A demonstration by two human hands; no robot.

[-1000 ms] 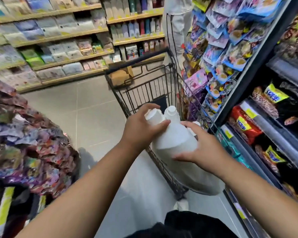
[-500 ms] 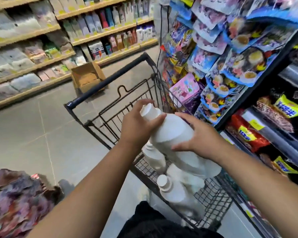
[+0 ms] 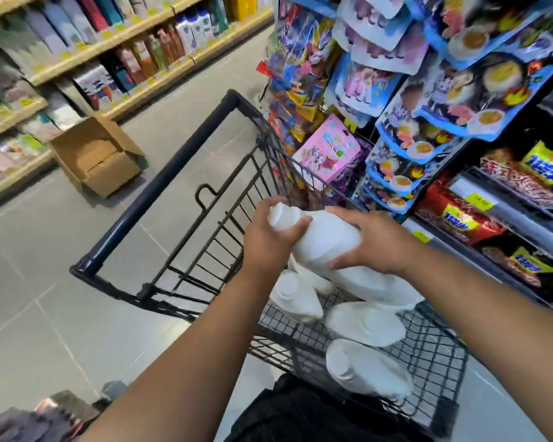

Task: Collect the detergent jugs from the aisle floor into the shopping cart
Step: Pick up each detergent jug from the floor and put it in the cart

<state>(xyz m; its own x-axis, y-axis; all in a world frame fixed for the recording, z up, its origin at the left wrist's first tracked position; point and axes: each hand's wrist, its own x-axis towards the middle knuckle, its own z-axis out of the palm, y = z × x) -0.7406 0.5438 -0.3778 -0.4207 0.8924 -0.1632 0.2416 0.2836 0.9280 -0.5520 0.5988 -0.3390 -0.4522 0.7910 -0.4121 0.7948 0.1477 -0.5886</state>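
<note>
I hold a white detergent jug (image 3: 326, 240) tilted over the black wire shopping cart (image 3: 160, 205), its cap pointing up and left. My left hand (image 3: 265, 237) grips the jug's neck just below the cap. My right hand (image 3: 367, 240) wraps over its shoulder from the right. The jug's lower end reaches down into the basket. Three more white jugs lie in the basket: one (image 3: 296, 298) under my left wrist, one (image 3: 364, 323) in the middle, one (image 3: 364, 368) nearest me.
Shelves of hanging snack packets (image 3: 428, 100) stand tight against the cart's right side. An open cardboard box (image 3: 96, 154) sits on the grey tile floor at the left, below long wooden shelves of bottles (image 3: 125, 49). A pile of colourful packets (image 3: 45, 416) lies at bottom left.
The view has swung down and left, so more of the cart basket shows. The jug in my hands has sunk lower into the basket, with both hands keeping their grip.
</note>
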